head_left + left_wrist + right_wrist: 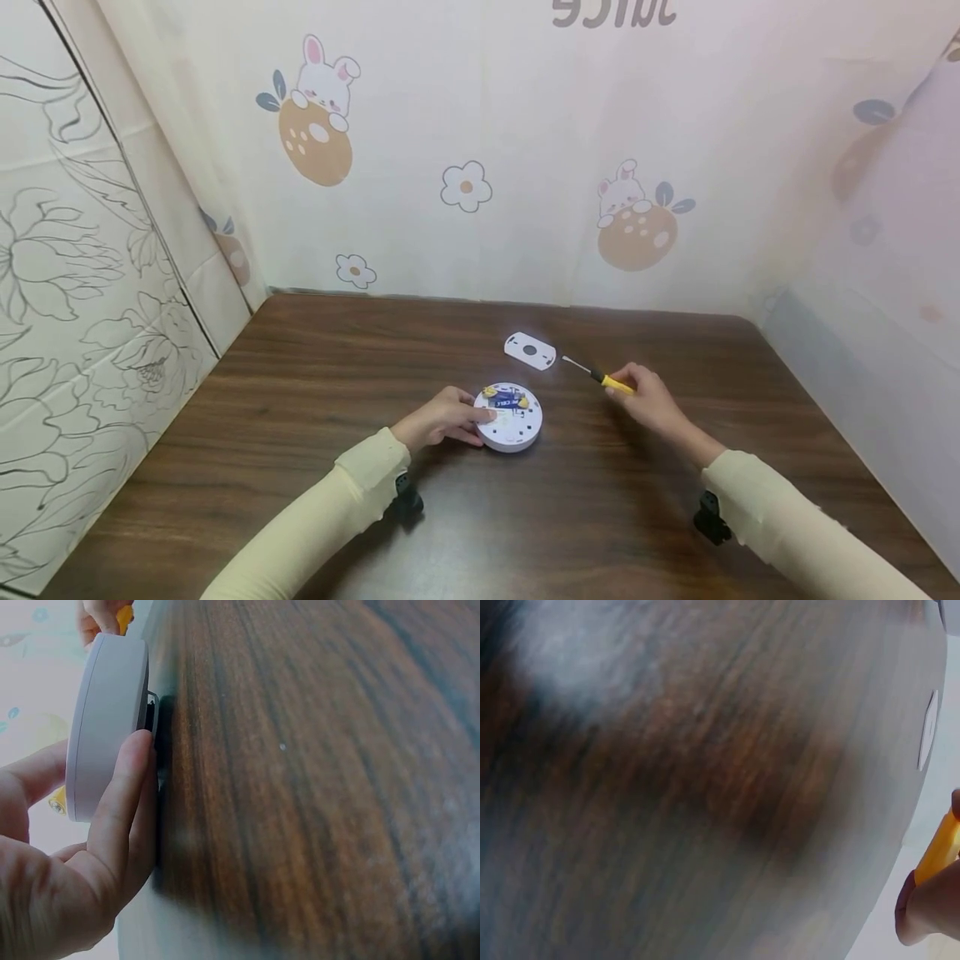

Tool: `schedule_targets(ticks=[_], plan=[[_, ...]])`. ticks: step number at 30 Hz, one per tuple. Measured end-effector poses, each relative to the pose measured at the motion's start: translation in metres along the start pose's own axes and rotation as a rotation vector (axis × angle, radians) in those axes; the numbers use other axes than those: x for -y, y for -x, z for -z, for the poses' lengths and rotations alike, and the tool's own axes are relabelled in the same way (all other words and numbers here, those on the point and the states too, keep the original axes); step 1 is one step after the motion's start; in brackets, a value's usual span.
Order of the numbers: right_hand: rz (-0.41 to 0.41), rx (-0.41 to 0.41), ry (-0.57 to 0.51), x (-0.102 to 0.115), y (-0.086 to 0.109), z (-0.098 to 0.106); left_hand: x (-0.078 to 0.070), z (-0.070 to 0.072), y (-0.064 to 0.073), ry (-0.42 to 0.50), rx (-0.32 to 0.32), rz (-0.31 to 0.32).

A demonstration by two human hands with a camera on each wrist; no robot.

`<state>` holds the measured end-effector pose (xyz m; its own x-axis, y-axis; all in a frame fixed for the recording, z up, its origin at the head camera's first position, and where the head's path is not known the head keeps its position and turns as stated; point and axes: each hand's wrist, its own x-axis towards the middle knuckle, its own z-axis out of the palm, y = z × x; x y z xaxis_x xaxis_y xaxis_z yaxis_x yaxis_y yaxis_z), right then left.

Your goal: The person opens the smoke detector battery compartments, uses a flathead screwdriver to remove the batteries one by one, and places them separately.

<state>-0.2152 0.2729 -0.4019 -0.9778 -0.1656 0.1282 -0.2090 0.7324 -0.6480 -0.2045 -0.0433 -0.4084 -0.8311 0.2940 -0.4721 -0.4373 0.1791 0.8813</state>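
My left hand (448, 417) grips the left side of a round white battery-powered device (517, 432), thumb on top and fingers against its side and underneath. Blue-and-yellow batteries (506, 400) sit in its upper face. In the left wrist view the white casing (109, 727) is edge-on between thumb and fingers (124, 787), close to the table. To the right, my right hand (647, 402) holds a screwdriver by its yellow handle (617, 384), above the table. The screwdriver's metal shaft (576, 363) points left toward a white mounting plate (529, 351), apart from it.
The brown wooden table (360, 350) reaches back to a printed curtain (525, 100). A flower-patterned panel (82, 317) stands along the left side. Black wrist cameras (408, 504) hang under both sleeves.
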Motion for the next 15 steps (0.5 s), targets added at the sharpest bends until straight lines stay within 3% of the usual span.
schedule_targets(ticks=[15], plan=[[-0.061, 0.042, 0.097, -0.01, 0.001, -0.013, 0.001, -0.001, 0.0, -0.005, 0.007, -0.013]])
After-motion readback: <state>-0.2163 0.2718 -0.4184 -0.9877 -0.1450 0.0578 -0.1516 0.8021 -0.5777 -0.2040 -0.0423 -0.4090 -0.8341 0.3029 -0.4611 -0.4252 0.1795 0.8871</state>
